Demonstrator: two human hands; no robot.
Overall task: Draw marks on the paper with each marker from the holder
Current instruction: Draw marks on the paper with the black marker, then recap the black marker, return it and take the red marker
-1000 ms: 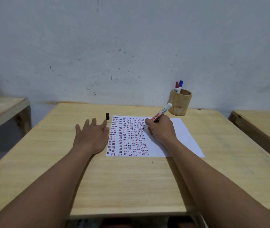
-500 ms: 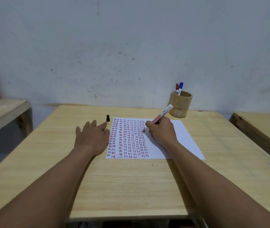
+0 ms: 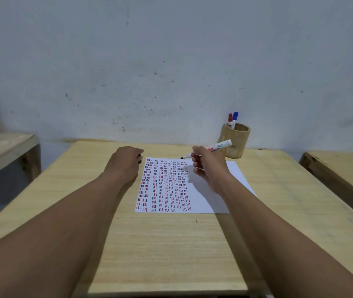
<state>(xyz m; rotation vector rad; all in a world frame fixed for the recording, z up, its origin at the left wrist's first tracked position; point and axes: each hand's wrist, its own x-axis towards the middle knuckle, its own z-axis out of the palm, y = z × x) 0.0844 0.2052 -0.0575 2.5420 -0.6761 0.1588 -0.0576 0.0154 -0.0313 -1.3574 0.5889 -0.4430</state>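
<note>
Centre frame: right hand [image 3: 207, 168] grips uncapped marker [image 3: 208, 149] above marked paper [image 3: 218, 190]; left hand [image 3: 126, 163] curled over black cap [image 3: 139, 157]; wooden holder [image 3: 234, 140] upper right.

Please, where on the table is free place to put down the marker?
Bare wood lies between the paper and the table's near edge, and right of the paper below the holder. Crowded: around both hands at the paper's far edge.

The table [image 3: 171, 244] is pale, matt wood with a fine straight grain, and the holder [image 3: 235, 140] at upper right looks like smooth light wood too. The paper [image 3: 225, 175] is thin, matt white; the marker [image 3: 216, 146] has a smooth white plastic barrel.
</note>
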